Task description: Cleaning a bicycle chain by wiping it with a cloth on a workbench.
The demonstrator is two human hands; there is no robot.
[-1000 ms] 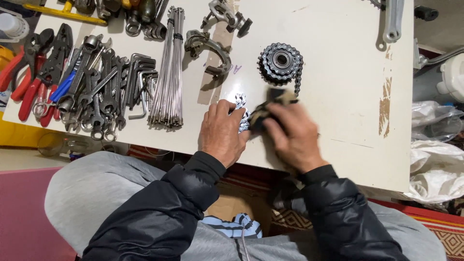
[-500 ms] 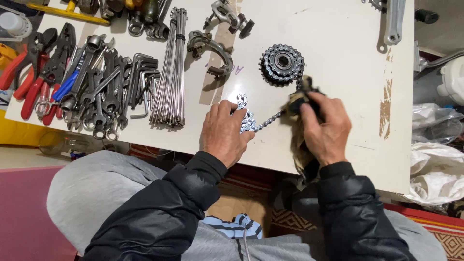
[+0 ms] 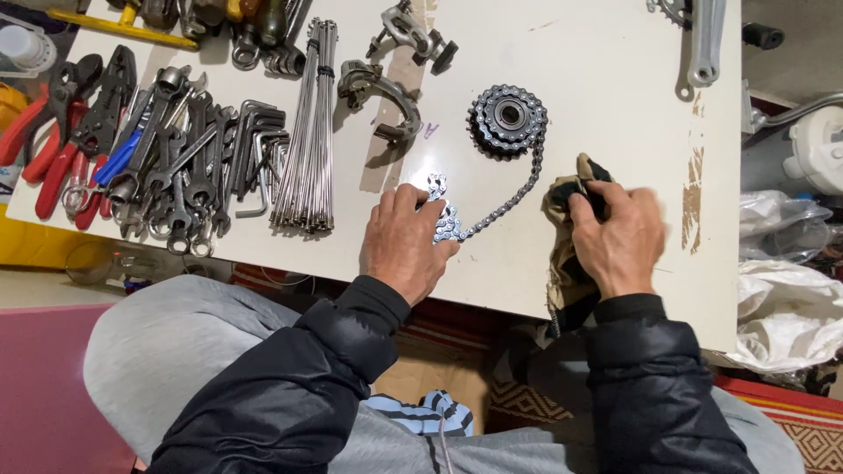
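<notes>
A silver bicycle chain (image 3: 505,206) lies on the white table (image 3: 606,96), running from a bunched end up to a dark toothed sprocket cluster (image 3: 507,118). My left hand (image 3: 406,241) presses its fingertips on the bunched end of the chain (image 3: 443,219). My right hand (image 3: 617,235) grips a dirty tan and black rag (image 3: 566,228) to the right of the chain, apart from it. The rag hangs over the table's near edge.
A bundle of steel spokes (image 3: 307,132), hex keys and spanners (image 3: 176,167), and red-handled pliers (image 3: 53,149) lie at the left. Brake calipers (image 3: 382,101) sit behind the left hand. A crank arm (image 3: 705,39) lies at the far right. White bags (image 3: 781,316) are on the floor.
My right hand has slid the rag along the chain away from my left hand to the right, leaving the chain stretched out across the table. The left hand stayed put.
</notes>
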